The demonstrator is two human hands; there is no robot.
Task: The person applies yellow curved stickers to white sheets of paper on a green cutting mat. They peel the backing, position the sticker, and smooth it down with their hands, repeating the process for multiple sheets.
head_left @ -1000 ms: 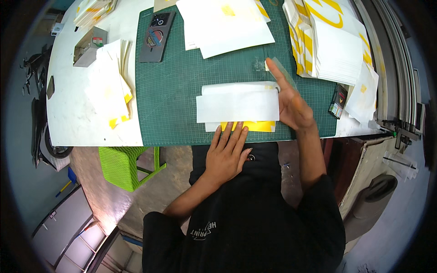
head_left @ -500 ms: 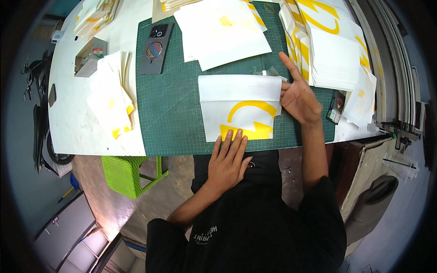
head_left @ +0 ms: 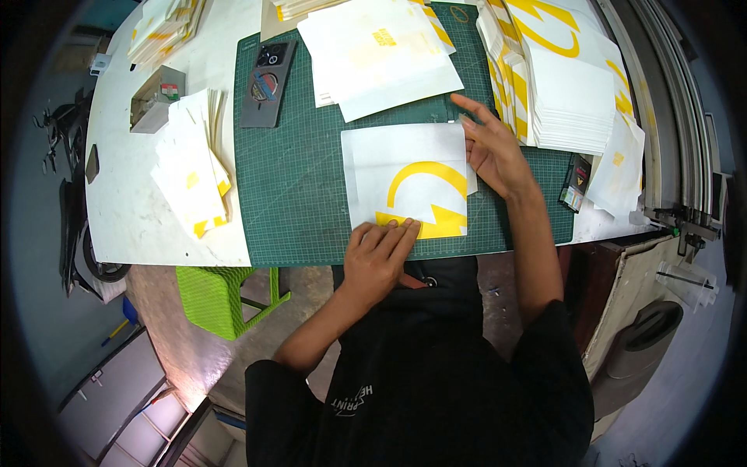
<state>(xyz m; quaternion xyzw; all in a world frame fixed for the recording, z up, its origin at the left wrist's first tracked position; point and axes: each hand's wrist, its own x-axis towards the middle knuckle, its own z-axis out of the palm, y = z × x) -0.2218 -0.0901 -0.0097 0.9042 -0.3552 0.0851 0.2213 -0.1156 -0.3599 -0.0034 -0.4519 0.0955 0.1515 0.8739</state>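
Observation:
A folded white paper piece (head_left: 412,144) with a yellow arc and block printed on it lies on the green cutting mat (head_left: 292,194), close to the table's front edge. My left hand (head_left: 377,261) rests its fingers on the paper's lower edge, over the yellow print. Its thumb shows below the table edge. At the paper's upper right edge is my right hand (head_left: 498,156), palm partly turned up, with thumb and fingers apart. Some of its fingertips touch the paper's side and are partly hidden there. A pale layer of paper sticks out beside the right edge.
Large white sheets (head_left: 381,70) lie beyond the paper. A tall stack of folded white-and-yellow pieces (head_left: 572,109) stands at right, near a small black packet (head_left: 574,183). Toward the left are a phone (head_left: 268,84), a loose pile (head_left: 187,163) and an open grey box (head_left: 156,101).
My right hand has moved left and slightly up along the paper's edge. The upper band, which jutted out at right, now lies in line with the sheet. My left fingers have bent and drawn together.

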